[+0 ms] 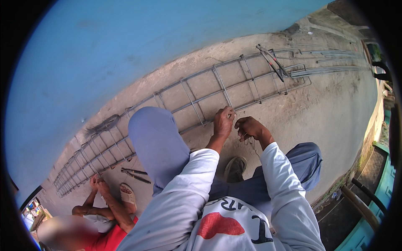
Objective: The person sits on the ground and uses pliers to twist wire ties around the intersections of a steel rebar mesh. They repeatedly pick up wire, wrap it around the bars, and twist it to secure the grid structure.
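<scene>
A long cage of steel rebar (216,79) lies on the concrete floor in front of me, square stirrups joined to its long bars. At its near bar my left hand (224,122) is closed, fingertips pinched on a thin tie wire (235,117) beside a stirrup corner. Just to the right, my right hand (252,129) curls its fingers around the same wire or more strands of it. Loose wire ends (252,144) dangle below that hand. Exactly how the wire passes round the bar is too small to make out.
Long-handled pincers (272,62) rest across the cage's right end; a second pair (136,175) lies near a co-worker's sandal (128,195). The co-worker's hands (97,182) touch the cage's left part. A wire bundle (102,124) sits on it. Loose bars (331,69) extend right; a blue wall (125,46) stands behind.
</scene>
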Demonstrator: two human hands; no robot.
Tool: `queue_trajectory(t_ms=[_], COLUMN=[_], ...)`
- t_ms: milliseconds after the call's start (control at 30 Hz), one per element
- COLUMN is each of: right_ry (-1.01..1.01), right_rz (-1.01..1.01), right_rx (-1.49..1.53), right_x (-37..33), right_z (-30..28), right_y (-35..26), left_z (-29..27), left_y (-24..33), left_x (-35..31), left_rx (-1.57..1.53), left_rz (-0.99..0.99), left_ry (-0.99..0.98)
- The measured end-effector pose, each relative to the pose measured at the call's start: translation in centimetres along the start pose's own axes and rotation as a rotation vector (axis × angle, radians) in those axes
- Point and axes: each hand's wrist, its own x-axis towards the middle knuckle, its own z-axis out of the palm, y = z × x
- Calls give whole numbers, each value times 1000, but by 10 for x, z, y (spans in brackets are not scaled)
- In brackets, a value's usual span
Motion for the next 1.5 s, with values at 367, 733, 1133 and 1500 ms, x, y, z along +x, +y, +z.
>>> queue_trajectory(t_ms=[367, 733, 1133, 1500], right_ry=[1351, 1064, 356, 333], right_rz=[-344, -355, -247, -316], right_rx=[-781, -1074, -380, -1065], right_x=[26, 38, -72, -104], right_z=[-187, -239, -129, -68], right_y=[-51, -59, -24, -6], left_z=[-1, 12, 8, 5], left_y=[3, 2, -5, -1], left_x=[2, 18, 42, 50], left_rx=[-62, -17, 4, -87], left_rz=[-34, -206, -409, -430], left_ry=[-28, 51, -173, -241])
